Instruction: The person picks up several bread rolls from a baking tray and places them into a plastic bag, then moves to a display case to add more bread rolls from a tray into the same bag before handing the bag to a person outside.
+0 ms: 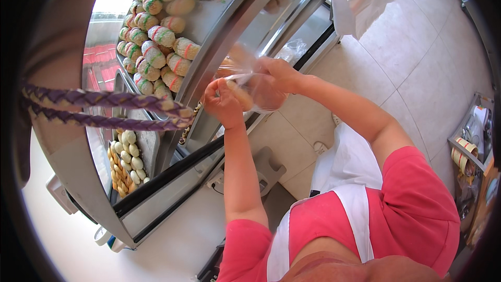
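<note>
A clear thin plastic bag (263, 91) with a light-coloured piece of bread or pastry (239, 94) inside hangs between my two hands, in front of the glass display case. My left hand (224, 102) pinches the bag's edge between thumb and fingers, close to the pastry. On the other side, my right hand (278, 72) is closed on the gathered film; its fingers are partly hidden by the bag. Just beyond my hands, blurred brown baked goods (236, 56) show through the case opening.
Sugar-coated pastries with red and green stripes (162, 36) fill an upper metal tray. Lower left lie white oval pastries (132, 158) and golden ones (119, 178). A braided purple cord (117, 100) crosses the view. White bags (362, 2) hang at the case's end, above tiled floor.
</note>
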A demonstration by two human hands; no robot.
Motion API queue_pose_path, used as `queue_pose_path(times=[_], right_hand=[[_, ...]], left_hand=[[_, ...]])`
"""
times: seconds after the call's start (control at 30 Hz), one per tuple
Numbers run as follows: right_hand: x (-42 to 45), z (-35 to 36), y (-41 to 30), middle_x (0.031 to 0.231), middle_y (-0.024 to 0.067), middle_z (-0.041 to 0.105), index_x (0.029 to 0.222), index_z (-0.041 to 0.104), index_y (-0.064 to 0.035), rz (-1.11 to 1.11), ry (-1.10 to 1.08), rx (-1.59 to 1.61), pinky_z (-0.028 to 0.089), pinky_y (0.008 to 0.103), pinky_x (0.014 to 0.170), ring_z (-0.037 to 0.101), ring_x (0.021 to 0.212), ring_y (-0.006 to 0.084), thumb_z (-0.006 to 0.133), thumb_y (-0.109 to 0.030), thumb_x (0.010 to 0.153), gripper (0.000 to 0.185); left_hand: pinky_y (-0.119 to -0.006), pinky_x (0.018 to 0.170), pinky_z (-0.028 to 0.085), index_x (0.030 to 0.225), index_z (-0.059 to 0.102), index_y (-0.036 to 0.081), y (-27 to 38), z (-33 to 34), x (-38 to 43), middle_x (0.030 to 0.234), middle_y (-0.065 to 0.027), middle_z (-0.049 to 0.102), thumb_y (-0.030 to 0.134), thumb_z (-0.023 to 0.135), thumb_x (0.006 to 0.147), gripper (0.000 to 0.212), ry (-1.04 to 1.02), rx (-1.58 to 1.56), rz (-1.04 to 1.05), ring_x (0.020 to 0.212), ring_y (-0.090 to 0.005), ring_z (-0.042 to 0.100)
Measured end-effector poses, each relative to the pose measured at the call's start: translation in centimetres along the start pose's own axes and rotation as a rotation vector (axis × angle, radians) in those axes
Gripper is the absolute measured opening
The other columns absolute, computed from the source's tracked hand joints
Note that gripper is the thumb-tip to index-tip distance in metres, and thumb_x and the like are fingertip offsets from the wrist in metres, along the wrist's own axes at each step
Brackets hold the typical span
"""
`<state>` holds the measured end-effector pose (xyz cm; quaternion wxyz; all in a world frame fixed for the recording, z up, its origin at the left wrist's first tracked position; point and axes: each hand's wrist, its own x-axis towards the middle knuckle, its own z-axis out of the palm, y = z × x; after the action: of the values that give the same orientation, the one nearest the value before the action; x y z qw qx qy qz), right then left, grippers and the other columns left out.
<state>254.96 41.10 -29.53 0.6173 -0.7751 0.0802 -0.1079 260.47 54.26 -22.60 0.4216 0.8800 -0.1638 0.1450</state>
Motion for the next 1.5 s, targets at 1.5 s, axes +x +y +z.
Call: queue_pose_path(times=[1.5], right_hand=[[10.2, -8.7, 0.8, 0.091, 0.0091, 0.057, 0.089, 0.054, -0.0002, -0.178, 0.434, -0.572, 0.042, 0.0270, 0.073, 0.053, 0.085, 0.0157, 0.048, 0.002, 0.071, 0.019]], left_hand=[[-0.037, 0.065, 0.043, 0.090, 0.053, 0.000, -7.3, 7.4, 10.7, 0.082, -0.0142, 0.058, 0.019, 0.049, 0.077, 0.024, -0.359, 0.540, -0.064, 0.074, -0.0244, 0.056]])
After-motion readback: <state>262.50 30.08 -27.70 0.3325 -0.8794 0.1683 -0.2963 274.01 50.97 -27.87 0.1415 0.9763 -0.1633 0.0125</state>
